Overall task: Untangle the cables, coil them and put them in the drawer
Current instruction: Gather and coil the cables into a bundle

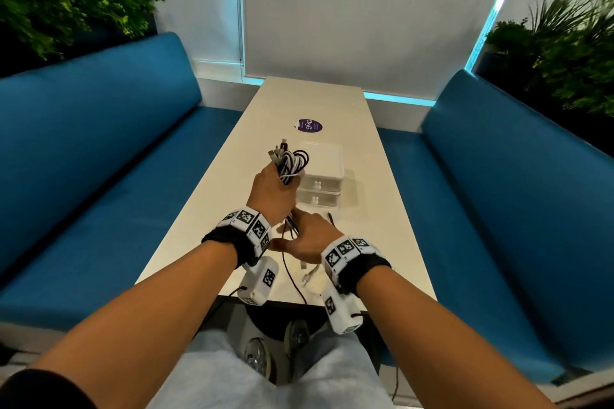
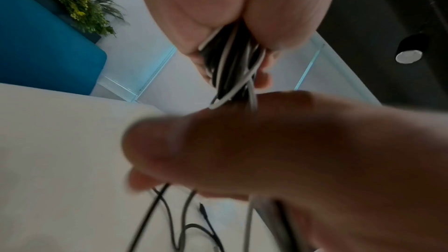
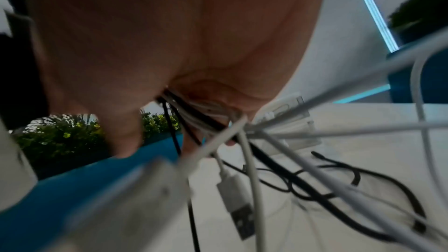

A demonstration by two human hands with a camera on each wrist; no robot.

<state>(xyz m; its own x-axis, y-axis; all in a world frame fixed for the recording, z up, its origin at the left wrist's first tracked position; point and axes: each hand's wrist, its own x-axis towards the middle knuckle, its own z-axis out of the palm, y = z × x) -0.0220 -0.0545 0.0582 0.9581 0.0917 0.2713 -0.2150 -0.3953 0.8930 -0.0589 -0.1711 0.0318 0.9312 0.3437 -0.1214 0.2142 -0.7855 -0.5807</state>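
My left hand is raised above the table and grips a looped bundle of black and white cables, its plugs sticking up at the top. In the left wrist view the cables run down out of that fist. Just below, my right hand grips the strands hanging from the bundle; the right wrist view has these cables passing through its curled fingers. A white USB plug dangles under it. Behind the hands stands the white drawer unit, both drawers closed.
Loose black cable lies in loops on the white table, and one strand trails over the near edge. A purple round sticker lies beyond the unit. Blue benches flank the table on both sides.
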